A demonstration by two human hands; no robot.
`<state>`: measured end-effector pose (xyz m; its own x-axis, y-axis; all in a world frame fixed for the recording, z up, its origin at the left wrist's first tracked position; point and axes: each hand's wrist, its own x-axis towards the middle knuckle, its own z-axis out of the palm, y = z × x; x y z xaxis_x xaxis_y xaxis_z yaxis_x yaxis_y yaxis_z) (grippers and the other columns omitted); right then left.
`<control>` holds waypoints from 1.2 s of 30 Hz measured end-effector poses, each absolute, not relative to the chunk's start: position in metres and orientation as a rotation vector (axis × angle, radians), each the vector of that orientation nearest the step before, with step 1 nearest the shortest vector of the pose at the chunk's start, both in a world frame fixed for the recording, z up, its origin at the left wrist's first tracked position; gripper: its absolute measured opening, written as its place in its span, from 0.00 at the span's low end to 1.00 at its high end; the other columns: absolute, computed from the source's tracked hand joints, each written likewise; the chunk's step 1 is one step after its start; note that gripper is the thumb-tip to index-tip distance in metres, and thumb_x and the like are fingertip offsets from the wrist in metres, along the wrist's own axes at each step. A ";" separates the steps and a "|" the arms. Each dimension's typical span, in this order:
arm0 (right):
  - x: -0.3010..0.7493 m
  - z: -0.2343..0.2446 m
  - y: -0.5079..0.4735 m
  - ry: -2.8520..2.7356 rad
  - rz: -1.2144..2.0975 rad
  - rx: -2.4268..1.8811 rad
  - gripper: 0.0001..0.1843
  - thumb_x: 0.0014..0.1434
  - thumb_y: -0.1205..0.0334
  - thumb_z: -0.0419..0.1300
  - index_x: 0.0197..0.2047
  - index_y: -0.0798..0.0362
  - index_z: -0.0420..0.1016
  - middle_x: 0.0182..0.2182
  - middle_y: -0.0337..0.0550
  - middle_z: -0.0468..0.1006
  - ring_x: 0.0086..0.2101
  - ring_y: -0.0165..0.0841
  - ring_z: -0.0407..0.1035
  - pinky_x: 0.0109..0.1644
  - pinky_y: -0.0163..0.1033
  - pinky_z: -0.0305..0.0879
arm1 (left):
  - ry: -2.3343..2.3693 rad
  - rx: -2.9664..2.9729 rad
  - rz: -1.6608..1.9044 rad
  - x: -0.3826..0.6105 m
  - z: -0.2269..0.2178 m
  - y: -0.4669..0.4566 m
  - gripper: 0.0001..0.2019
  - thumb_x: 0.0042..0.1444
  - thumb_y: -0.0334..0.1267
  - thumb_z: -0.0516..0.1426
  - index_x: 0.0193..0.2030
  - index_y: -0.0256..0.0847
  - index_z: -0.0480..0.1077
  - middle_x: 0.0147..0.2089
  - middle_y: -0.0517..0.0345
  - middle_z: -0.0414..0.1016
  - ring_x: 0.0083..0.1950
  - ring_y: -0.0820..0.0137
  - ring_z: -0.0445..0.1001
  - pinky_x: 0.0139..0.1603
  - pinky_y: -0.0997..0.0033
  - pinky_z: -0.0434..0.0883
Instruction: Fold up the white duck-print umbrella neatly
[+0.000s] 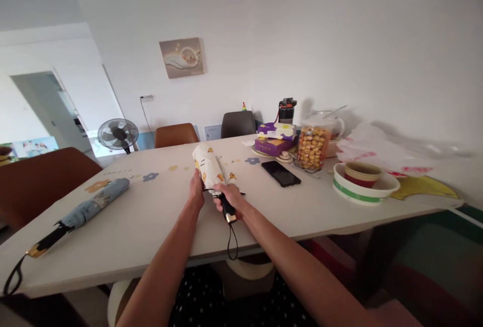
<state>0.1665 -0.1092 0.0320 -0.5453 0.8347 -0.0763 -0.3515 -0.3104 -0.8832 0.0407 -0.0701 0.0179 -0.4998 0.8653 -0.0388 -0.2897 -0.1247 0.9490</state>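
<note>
White folding umbrella (208,165), printed with small yellow-orange figures: located at centre of view, above the near half of the white dining table (145,216); canopy gathered, canopy end toward 11 o'clock, handle end toward 5 o'clock. Cannot tell whether in contact with the table surface.

Left hand (196,190): laid against the 9 o'clock side of the canopy, fingers largely hidden; cannot tell degree of finger closure. Right hand (234,197): wrapped around the upper part of the black handle (227,209), close to the canopy base. Beyond the grip, at 5 o'clock: gold end cap (231,219), with black wrist loop (237,246) hanging at the near table edge.

Directions below, measured from the white folding umbrella:
- Between 8 and 9 o'clock, well apart: blue folding umbrella (98,203), lying on the table, handle toward 8 o'clock.
- 3 o'clock, near: black smartphone (281,173), lying flat.
- Between 2 and 3 o'clock: stacked purple boxes (272,144); farther out, clear container (313,147) filled with yellow-brown pieces.
- 3 o'clock, well apart: white bowl with green band (356,196), smaller tan-and-red bowl (362,172) inside.
- 11 o'clock, on wall: picture (182,59).
</note>
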 end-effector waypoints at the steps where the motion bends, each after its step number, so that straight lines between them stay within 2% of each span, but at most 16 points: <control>1: 0.169 0.034 -0.110 -1.109 1.942 -0.694 0.08 0.53 0.62 0.57 0.28 0.56 0.62 0.12 0.32 0.62 0.12 0.23 0.56 0.14 0.28 0.55 | 1.304 0.706 1.725 0.042 0.017 -0.072 0.20 0.54 0.53 0.51 0.35 0.35 0.70 0.32 0.54 0.72 0.29 0.72 0.69 0.28 0.74 0.67; 5: 0.177 0.040 -0.112 -1.066 2.014 -0.685 0.08 0.57 0.62 0.53 0.27 0.55 0.60 0.13 0.32 0.60 0.12 0.23 0.54 0.14 0.27 0.51 | 1.396 0.671 1.675 0.040 0.014 -0.074 0.16 0.49 0.50 0.56 0.31 0.36 0.69 0.24 0.59 0.67 0.23 0.74 0.64 0.23 0.75 0.61; 9: 0.184 0.046 -0.108 -0.996 2.096 -0.716 0.11 0.61 0.61 0.47 0.28 0.54 0.58 0.13 0.30 0.56 0.12 0.22 0.52 0.13 0.25 0.49 | 1.546 0.596 1.732 0.035 0.012 -0.071 0.13 0.49 0.47 0.56 0.32 0.38 0.68 0.23 0.63 0.62 0.22 0.76 0.60 0.23 0.76 0.57; 13: 0.188 0.049 -0.105 -0.953 2.151 -0.743 0.13 0.63 0.59 0.45 0.28 0.54 0.58 0.14 0.30 0.55 0.12 0.22 0.51 0.13 0.24 0.47 | 1.609 0.609 1.747 0.035 0.008 -0.070 0.11 0.49 0.44 0.56 0.31 0.38 0.68 0.20 0.65 0.58 0.21 0.77 0.57 0.22 0.76 0.56; 18: 0.188 0.049 -0.108 -0.970 2.157 -0.764 0.12 0.62 0.58 0.48 0.28 0.53 0.57 0.15 0.31 0.56 0.12 0.22 0.51 0.12 0.25 0.47 | 1.540 0.593 1.770 0.030 0.010 -0.064 0.06 0.48 0.37 0.56 0.32 0.38 0.69 0.21 0.64 0.62 0.21 0.77 0.59 0.22 0.78 0.59; 23: 0.185 0.043 -0.106 -1.018 2.156 -0.735 0.13 0.62 0.59 0.49 0.27 0.54 0.58 0.14 0.32 0.58 0.12 0.23 0.53 0.12 0.25 0.45 | 1.421 0.553 1.669 0.010 0.019 -0.048 0.11 0.51 0.44 0.54 0.32 0.36 0.68 0.24 0.58 0.68 0.22 0.72 0.67 0.23 0.72 0.66; 25: 0.185 0.041 -0.104 -1.028 2.161 -0.722 0.13 0.61 0.58 0.49 0.27 0.54 0.58 0.14 0.32 0.58 0.12 0.22 0.53 0.12 0.25 0.45 | 1.399 0.581 1.647 0.002 0.022 -0.044 0.11 0.50 0.43 0.56 0.32 0.36 0.68 0.25 0.57 0.70 0.22 0.72 0.68 0.23 0.72 0.66; 31: 0.184 0.042 -0.105 -1.043 2.169 -0.722 0.12 0.61 0.61 0.48 0.26 0.54 0.58 0.14 0.32 0.57 0.12 0.22 0.52 0.13 0.25 0.47 | 1.518 0.648 1.733 0.001 0.013 -0.045 0.06 0.51 0.37 0.56 0.34 0.38 0.67 0.22 0.63 0.65 0.18 0.77 0.62 0.21 0.77 0.62; 36: 0.183 0.046 -0.111 -1.055 2.087 -0.745 0.10 0.60 0.65 0.48 0.26 0.54 0.58 0.14 0.33 0.59 0.12 0.23 0.54 0.13 0.26 0.47 | 1.606 0.738 1.746 0.013 0.004 -0.048 0.06 0.45 0.33 0.58 0.32 0.37 0.67 0.23 0.58 0.65 0.24 0.70 0.66 0.25 0.72 0.61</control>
<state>0.1834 -0.1106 0.0462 -0.6098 0.7706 -0.1852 -0.3080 -0.4457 -0.8405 0.0126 -0.0483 0.0044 -0.6334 0.7735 -0.0208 -0.0855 -0.0432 0.9954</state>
